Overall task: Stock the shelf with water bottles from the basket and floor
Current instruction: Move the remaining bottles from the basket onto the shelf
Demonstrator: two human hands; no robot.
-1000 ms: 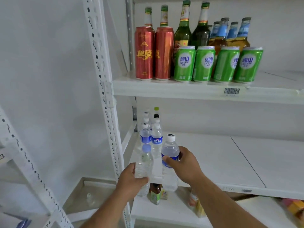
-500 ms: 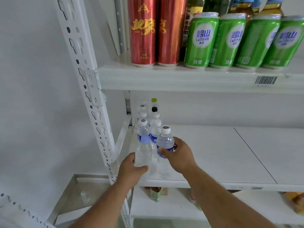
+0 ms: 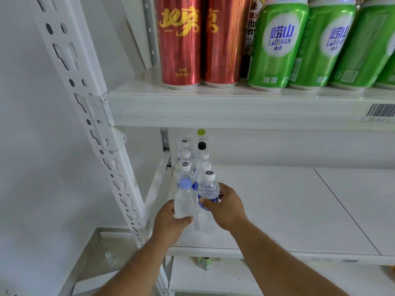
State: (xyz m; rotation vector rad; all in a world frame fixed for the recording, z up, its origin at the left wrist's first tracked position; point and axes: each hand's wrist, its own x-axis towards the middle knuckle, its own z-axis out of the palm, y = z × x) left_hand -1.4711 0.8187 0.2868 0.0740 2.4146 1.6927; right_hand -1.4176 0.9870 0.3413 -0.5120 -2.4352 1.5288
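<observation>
Left hand [image 3: 168, 224], fingers curled round the lower body of a blue-capped water bottle [image 3: 184, 199], thumb across its front. Right hand [image 3: 226, 208], fingers and thumb wrapped round the labelled waist of a white-capped water bottle [image 3: 208, 189], cap marked with a black scribble. Both bottles upright, side by side and touching or nearly so, at the front left of the middle shelf [image 3: 277, 210]; whether their bases touch the shelf, impossible to tell. Just behind, two rows of stocked bottles [image 3: 186, 163] running back to the wall, one green cap and one black cap among the white. On the upper shelf [image 3: 213, 107], two red cans [image 3: 179, 43] beside green Laoshan cans [image 3: 277, 45].
</observation>
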